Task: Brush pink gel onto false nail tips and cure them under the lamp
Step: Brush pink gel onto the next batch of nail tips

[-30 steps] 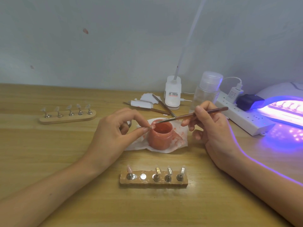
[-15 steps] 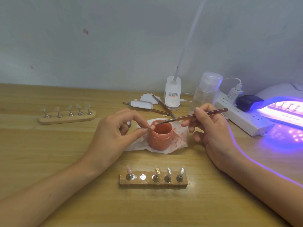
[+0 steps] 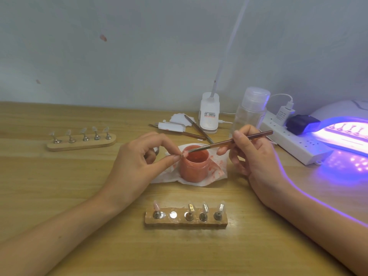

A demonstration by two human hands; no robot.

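The left hand (image 3: 137,162) pinches a small nail tip (image 3: 184,154) between thumb and forefinger, with the other fingers curled beneath. It holds the tip just over the left rim of the jar (image 3: 194,166). The right hand (image 3: 253,156) grips a thin brown brush (image 3: 239,140) like a pen, fingers and thumb curled round the shaft. The bristle end touches the nail tip.

The jar is open and holds pink gel. It stands on a crumpled white tissue (image 3: 218,171) smeared with pink, on the wooden counter (image 3: 59,186).

Nearer the person lies the near stand (image 3: 186,223), a wooden block with a row of metal posts. Its leftmost post carries a pink-coated tip (image 3: 156,206), the second spot shows a bare metal disc (image 3: 173,215), and the three posts to the right hold shiny tips (image 3: 205,208).

At the back left, well apart from the hands, the far stand (image 3: 81,145) holds five clear tips upright.

At the right edge the curing lamp (image 3: 328,110) glows violet, with a row of tips (image 3: 348,130) on a stand under it. A white power strip (image 3: 294,146) lies just beside it. Behind the jar stand a clear bottle (image 3: 251,114) and a white clip base (image 3: 209,114), with loose tools (image 3: 197,128) lying near them.
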